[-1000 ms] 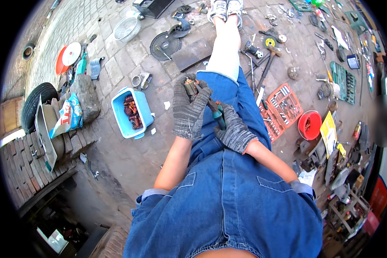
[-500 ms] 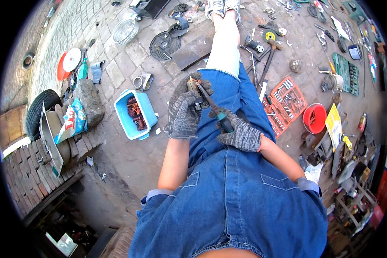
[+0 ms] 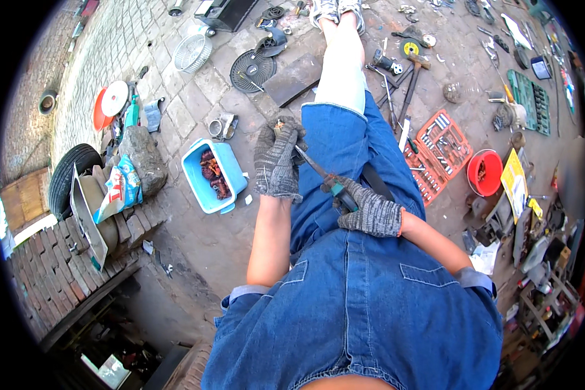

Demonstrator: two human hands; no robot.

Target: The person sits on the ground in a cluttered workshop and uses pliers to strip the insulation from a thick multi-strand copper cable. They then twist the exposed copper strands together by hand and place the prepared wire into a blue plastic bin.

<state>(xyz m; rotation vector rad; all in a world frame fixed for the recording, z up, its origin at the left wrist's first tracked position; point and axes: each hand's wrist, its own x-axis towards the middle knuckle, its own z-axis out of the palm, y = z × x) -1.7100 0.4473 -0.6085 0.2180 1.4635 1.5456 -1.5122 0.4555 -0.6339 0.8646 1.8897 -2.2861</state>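
Note:
Grey knit work gloves cover both my hands. My left hand [image 3: 278, 159], raised above my thigh, is closed round a small motor part [image 3: 280, 123] with copper-coloured bits; most of it is hidden by the fingers. In my right hand [image 3: 372, 209], at my lap, is a pair of long-nose pliers [image 3: 338, 190] with green handles. Their dark, narrow jaws [image 3: 313, 162] point up and left, with the tip close beside my left glove. Whether the tip touches the part I cannot tell.
Left of my hands stands a light-blue tub [image 3: 234, 190] with reddish-brown copper windings [image 3: 214, 174]. An orange socket set case [image 3: 458, 138], a red bucket [image 3: 480, 188] and a hammer [image 3: 417, 63] lie to the right. Bricks [image 3: 58, 266] and a tyre [image 3: 71, 170] are far left.
My left hand has turned, and its fingers now cover most of the motor part. The pliers' tip has drawn back and down from the part's top; the right hand has shifted slightly down and right.

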